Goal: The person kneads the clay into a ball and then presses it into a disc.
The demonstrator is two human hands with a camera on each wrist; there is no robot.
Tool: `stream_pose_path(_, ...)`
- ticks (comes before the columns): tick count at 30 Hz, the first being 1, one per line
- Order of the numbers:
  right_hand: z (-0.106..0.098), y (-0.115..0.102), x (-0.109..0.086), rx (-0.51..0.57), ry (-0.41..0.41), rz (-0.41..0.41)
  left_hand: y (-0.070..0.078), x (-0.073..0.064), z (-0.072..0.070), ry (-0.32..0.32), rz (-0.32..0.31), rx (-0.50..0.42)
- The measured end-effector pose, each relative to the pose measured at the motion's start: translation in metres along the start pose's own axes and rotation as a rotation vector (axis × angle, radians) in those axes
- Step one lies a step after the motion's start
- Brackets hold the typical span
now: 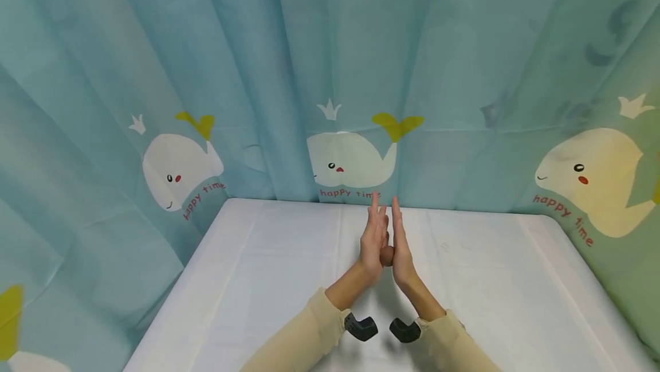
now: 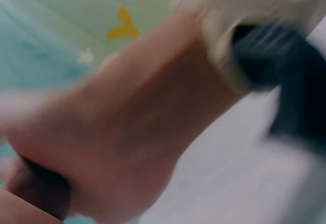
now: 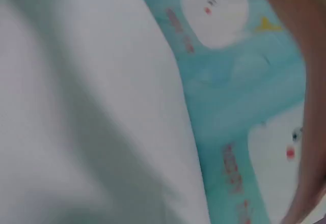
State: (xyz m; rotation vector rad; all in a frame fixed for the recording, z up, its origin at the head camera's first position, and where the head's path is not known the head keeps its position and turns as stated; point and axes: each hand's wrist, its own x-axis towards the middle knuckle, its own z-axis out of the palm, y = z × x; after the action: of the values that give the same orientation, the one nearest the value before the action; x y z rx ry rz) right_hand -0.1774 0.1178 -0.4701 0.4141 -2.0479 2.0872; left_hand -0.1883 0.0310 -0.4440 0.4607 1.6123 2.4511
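A small brown ball (image 1: pixel 387 256) sits between two upright palms above the white table, held near the heels of the hands. My left hand (image 1: pixel 372 243) presses it from the left with straight fingers pointing up and away. From the other side my right hand (image 1: pixel 402 249) faces it, its fingers straight too. Much of the ball is hidden by the palms. The left wrist view shows the right hand (image 2: pixel 97 147) blurred and large, with the dark brown ball (image 2: pixel 43 188) at lower left. In the right wrist view only a strip of skin (image 3: pixel 310 71) shows at the right edge.
A white-covered table (image 1: pixel 289 257) lies under the hands. Behind and beside it hangs a blue-green curtain (image 1: pixel 247 74) printed with white whales. Black wrist cameras stick out from both cream sleeves, the left camera (image 1: pixel 361 328) close to the right camera (image 1: pixel 405 331).
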Motion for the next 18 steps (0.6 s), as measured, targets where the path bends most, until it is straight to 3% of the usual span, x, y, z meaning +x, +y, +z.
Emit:
stream_pose_path(4, 0.012, -0.012, -0.013, -0.081, -0.046, -0.081, -0.011, 0.011, -0.011, 0.040, 0.029, 0.160)
stream_pose_path(7, 0.014, -0.023, -0.010, -0.114, -0.037, -0.148, -0.020, 0.013, -0.015, 0.009, 0.052, 0.237)
stream_pose_path(10, 0.008, -0.029, 0.005, -0.114, -0.005, -0.187, -0.027, 0.006, -0.010, -0.033, 0.019, 0.204)
stream_pose_path(13, 0.000, -0.024, 0.021, -0.122, 0.022, -0.184, -0.027, -0.002, -0.006, -0.054, -0.018, 0.089)
stream_pose_path(16, -0.008, -0.009, 0.027, -0.125, 0.033, -0.129, -0.017, -0.005, -0.004, -0.087, 0.015, -0.008)
stream_pose_path(18, -0.011, 0.002, 0.025, -0.084, 0.031, -0.091, -0.007, -0.004, -0.004, -0.128, 0.062, 0.015)
